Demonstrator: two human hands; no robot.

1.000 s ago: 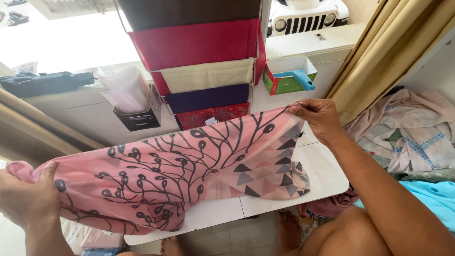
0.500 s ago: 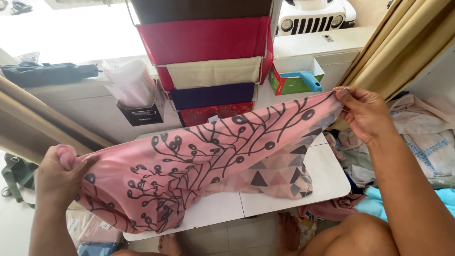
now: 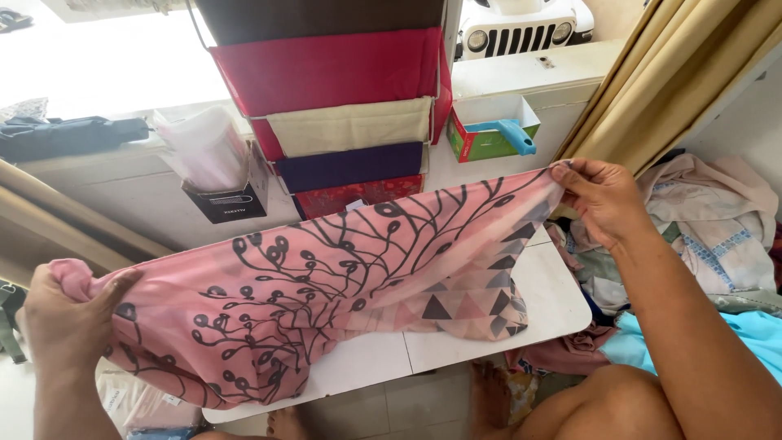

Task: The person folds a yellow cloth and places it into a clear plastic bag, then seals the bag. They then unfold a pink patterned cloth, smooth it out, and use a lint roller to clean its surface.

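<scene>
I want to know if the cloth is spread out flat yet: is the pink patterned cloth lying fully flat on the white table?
No, both hands hold the pink cloth stretched up in the air, only its lower edge draping onto the white table.

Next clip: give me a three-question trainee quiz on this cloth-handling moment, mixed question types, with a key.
1. True or false: the left hand and the right hand each grip one end of the pink patterned cloth.
2. Where does the cloth's lower edge hang?
A. Over the white table
B. Inside the green box
C. On the pile of clothes
3. Fill in: the blue-handled tool lies in the ______ box.

Key: 1 true; 2 A; 3 green.
</scene>
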